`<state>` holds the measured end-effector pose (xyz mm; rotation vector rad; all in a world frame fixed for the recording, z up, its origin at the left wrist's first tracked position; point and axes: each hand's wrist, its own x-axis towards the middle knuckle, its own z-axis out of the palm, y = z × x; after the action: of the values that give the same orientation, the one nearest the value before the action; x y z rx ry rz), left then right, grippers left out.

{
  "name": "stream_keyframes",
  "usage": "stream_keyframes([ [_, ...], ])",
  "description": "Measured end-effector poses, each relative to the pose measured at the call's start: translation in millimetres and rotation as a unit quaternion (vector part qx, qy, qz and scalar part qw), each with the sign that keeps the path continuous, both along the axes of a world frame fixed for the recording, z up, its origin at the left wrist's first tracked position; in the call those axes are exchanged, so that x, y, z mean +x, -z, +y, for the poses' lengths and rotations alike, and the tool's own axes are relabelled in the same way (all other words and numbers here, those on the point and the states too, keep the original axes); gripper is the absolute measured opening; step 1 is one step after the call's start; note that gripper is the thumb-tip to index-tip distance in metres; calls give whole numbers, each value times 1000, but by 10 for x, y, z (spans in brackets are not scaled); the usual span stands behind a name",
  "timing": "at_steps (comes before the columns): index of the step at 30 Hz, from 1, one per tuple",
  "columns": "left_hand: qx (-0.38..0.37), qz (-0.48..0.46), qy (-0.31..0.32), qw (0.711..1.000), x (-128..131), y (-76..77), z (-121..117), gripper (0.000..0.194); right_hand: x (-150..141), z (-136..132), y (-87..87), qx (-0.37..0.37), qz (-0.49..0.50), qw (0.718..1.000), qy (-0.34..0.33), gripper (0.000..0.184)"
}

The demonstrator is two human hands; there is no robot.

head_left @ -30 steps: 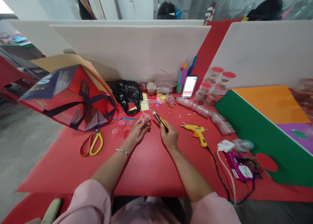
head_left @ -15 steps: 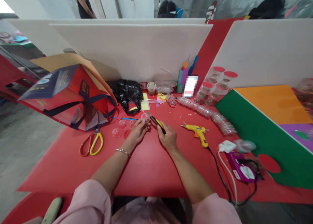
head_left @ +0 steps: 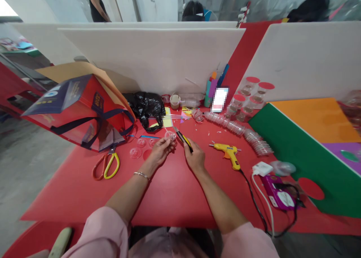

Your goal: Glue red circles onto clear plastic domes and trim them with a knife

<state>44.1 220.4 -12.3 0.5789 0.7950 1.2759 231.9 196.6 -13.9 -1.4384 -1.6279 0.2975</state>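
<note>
Between the fingers of my left hand [head_left: 162, 150] is a clear plastic lid [head_left: 170, 135], round and domed, tilted up off the table. My right hand [head_left: 194, 154] is wrapped round a yellow and black utility knife [head_left: 184, 139]. Its blade points up and left, just right of the lid; whether it touches the lid I cannot tell. Several more clear lids [head_left: 135, 153] lie flat on the red table beyond my left wrist, partly covered by that hand.
Scissors [head_left: 106, 166] with red and yellow handles lie left. A yellow glue gun [head_left: 228, 153] with a black cord rests right, near a purple box [head_left: 276, 192]. Stacked clear plastic cups [head_left: 225, 122], a black plastic bag [head_left: 145, 107] and a phone [head_left: 219, 100] stand behind. A gift bag [head_left: 81, 107] leans left.
The knife tip moved onto the lid half a second ago, then drew back to the right. My left hand has shifted the lid slightly to the right.
</note>
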Motion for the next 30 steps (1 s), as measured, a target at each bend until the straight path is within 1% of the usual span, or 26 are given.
stream_keyframes([
  [3,-5,-15,-30,999,-2,11,12,38,4,-13,-6,27,11,999,-27,39],
  [5,-8,-18,-37,999,-7,24,20,37,4,-19,-4,33,-3,998,-49,38],
  [6,-7,-16,-34,999,-10,30,23,37,4,-17,-1,29,-13,998,-48,39],
  [8,0,-9,-19,1000,-12,39,23,38,8,-6,5,16,-25,999,-23,41],
  [11,21,-8,-6,1000,-9,42,22,39,19,7,11,15,-14,1000,5,44],
  [14,18,-21,-24,999,-8,39,26,38,21,-3,15,33,-8,999,-26,44],
  [16,13,-22,-30,999,-12,35,25,38,14,-12,16,33,-21,998,-51,43],
  [17,13,-20,-28,999,-15,32,23,38,10,-14,15,29,-29,998,-54,43],
  [19,19,-15,-16,1000,-18,26,16,39,10,-14,9,21,-35,998,-39,43],
  [22,24,-13,-4,1000,-15,24,9,39,22,-10,2,36,-15,999,-17,44],
  [24,20,-17,-17,1000,-11,28,11,38,29,-8,3,51,-12,998,-38,43],
  [26,12,-20,-29,999,-9,34,15,39,30,-4,7,49,-26,997,-59,42],
  [27,12,-20,-28,999,-8,36,16,39,29,-1,9,42,-34,997,-56,41],
  [30,21,-16,-9,1000,-8,35,19,38,30,11,9,25,-31,999,-11,42],
])
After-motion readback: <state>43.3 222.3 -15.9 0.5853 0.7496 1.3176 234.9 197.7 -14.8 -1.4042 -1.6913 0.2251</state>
